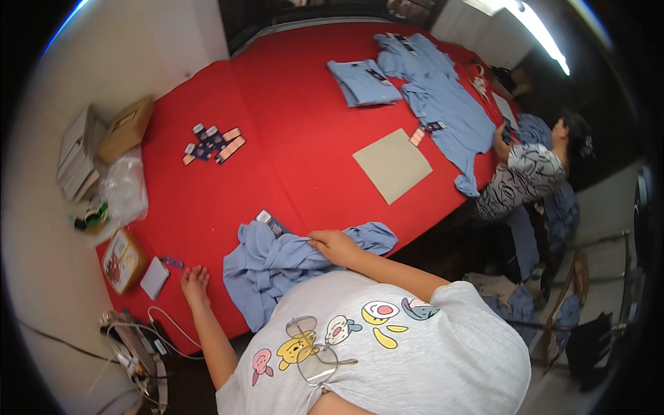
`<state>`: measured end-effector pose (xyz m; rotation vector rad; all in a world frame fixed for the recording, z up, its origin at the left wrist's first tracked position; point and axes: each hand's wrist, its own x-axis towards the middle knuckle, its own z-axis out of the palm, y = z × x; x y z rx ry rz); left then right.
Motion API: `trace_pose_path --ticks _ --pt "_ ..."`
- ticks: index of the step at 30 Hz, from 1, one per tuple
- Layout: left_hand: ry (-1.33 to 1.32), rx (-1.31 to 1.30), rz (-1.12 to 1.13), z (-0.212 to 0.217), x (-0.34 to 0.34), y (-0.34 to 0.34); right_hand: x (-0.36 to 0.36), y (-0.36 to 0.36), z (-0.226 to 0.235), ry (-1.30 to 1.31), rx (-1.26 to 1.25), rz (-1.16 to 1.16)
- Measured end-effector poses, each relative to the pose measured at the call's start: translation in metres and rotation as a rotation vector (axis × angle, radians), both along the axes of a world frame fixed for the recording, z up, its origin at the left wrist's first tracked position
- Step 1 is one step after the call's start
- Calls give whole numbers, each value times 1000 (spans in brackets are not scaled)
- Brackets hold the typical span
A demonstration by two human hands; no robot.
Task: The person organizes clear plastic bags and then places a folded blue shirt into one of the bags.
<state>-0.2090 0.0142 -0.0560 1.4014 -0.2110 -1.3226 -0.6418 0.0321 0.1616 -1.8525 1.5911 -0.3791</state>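
Note:
A crumpled light-blue shirt (270, 266) lies at the near edge of the red table, bunched in front of my body. My right hand (333, 247) is on its upper side, with fingers closed over a fold of cloth. A dark tag with a white end (272, 223) sticks out from the shirt's far side. To the left of the shirt, my left hand (196, 282) is at the table with its fingers apart and loosely bent, holding nothing. Just beyond it lie a small blue tool (171, 262) of unclear kind and a white rectangular object (155, 279).
Several tags (214, 143) lie in a pile on the red tablecloth (277, 166). A beige board (392, 166), a folded blue shirt (364, 83) and spread blue garments (449, 97) lie to the right. A co-worker (529, 169) is at the right edge. Boxes (126, 129) and cables stand left.

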Motion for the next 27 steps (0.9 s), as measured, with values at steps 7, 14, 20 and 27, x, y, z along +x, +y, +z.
trace_pose_path --ticks 7,14,20,27 --pt "-306 -264 -908 108 -75 45 73 -12 15 -1133 415 -132" --pt "-266 -19 -1163 155 -186 45 -27 -27 63 -1273 364 104" --pt "69 -282 -1082 247 -295 -1 -114 -2 30 -862 390 247" --pt "51 -407 -1097 270 -422 -11 -231 -32 -30 -1134 368 -280"
